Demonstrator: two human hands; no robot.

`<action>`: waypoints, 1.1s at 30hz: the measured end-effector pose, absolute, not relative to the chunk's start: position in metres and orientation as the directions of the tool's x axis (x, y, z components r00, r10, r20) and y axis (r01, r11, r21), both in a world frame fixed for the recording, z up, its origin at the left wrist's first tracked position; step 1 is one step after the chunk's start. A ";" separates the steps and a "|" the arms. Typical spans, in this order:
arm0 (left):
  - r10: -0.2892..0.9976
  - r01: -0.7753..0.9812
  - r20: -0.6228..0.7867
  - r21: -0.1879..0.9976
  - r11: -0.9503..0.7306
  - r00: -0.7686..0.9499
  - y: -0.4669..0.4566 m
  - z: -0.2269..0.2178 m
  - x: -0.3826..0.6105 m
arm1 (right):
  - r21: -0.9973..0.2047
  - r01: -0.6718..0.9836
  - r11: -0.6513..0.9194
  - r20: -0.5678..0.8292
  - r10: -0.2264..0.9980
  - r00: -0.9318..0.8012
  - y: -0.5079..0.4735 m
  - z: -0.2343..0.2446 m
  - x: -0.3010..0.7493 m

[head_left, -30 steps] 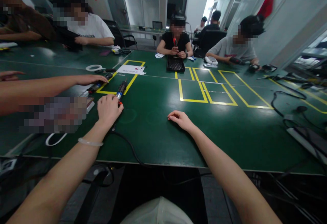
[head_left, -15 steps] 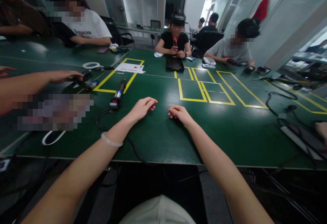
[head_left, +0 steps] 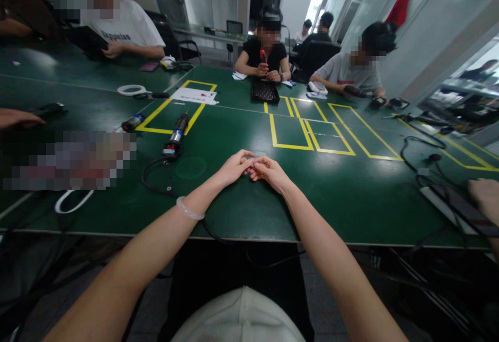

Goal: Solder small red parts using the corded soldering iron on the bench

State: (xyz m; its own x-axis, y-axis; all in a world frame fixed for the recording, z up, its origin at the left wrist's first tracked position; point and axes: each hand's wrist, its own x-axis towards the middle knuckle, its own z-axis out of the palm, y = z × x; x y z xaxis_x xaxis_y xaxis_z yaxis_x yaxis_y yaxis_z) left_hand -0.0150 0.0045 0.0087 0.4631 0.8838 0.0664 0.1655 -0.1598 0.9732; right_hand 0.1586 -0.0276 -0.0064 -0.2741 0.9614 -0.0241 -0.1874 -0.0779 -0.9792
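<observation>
Both hands are meeting at the middle of the green table: the left hand and the right hand are resting on the surface with fingers loosely curled and their tips touching each other. Whether anything small is being pinched between them, I cannot tell. A pale bracelet is sitting on the left wrist. The electric screwdriver is lying untouched on the table, well to the left of the hands, its tip pointing away toward a yellow tape outline, and its black cable is looping back toward the near edge. Farther off, a white sheet and a white ring are lying on the table, and a black tray is sitting in front of a seated person. A co-worker's hand is resting at the left edge, and another co-worker's hand is showing at the right edge beside some dark cords.
</observation>
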 end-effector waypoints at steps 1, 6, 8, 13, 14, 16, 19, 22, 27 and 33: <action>0.890 0.174 0.072 0.971 -0.167 0.451 0.006 0.008 -0.016 | -0.984 -0.170 -0.045 -0.002 0.968 -0.250 -0.028 -0.007 0.159; 0.881 0.324 0.129 0.898 -0.299 0.455 0.007 0.003 -0.022 | -0.991 0.016 0.134 0.130 0.977 -0.168 -0.026 -0.010 0.160; 0.870 0.410 0.142 0.839 -0.359 0.472 0.004 0.005 -0.024 | -0.979 0.076 0.189 0.173 0.969 -0.179 -0.025 -0.012 0.160; 0.839 0.426 0.166 0.801 -0.421 0.518 0.000 0.008 -0.026 | -0.947 0.173 0.269 0.233 0.951 -0.204 -0.025 -0.019 0.160; 0.840 0.410 0.166 0.813 -0.414 0.517 0.001 0.008 -0.026 | -0.937 0.198 0.289 0.251 0.948 -0.194 -0.025 -0.019 0.161; 0.842 0.382 0.186 0.827 -0.412 0.507 0.002 0.006 -0.025 | -0.907 0.268 0.325 0.292 0.944 -0.156 -0.025 -0.019 0.162; 0.833 0.335 0.230 0.837 -0.434 0.504 0.003 0.003 -0.024 | -0.869 0.361 0.339 0.315 0.941 -0.125 -0.025 -0.017 0.165; 0.824 0.311 0.241 0.842 -0.441 0.513 0.003 0.001 -0.024 | -0.860 0.385 0.334 0.312 0.942 -0.122 -0.025 -0.016 0.166; 0.822 0.343 0.262 0.813 -0.470 0.506 0.003 -0.001 -0.025 | -0.858 0.399 0.325 0.302 0.946 -0.120 -0.024 -0.018 0.166; 0.812 0.434 0.304 0.723 -0.538 0.499 0.005 0.012 -0.032 | -0.854 0.407 0.323 0.310 0.945 -0.100 -0.025 -0.016 0.167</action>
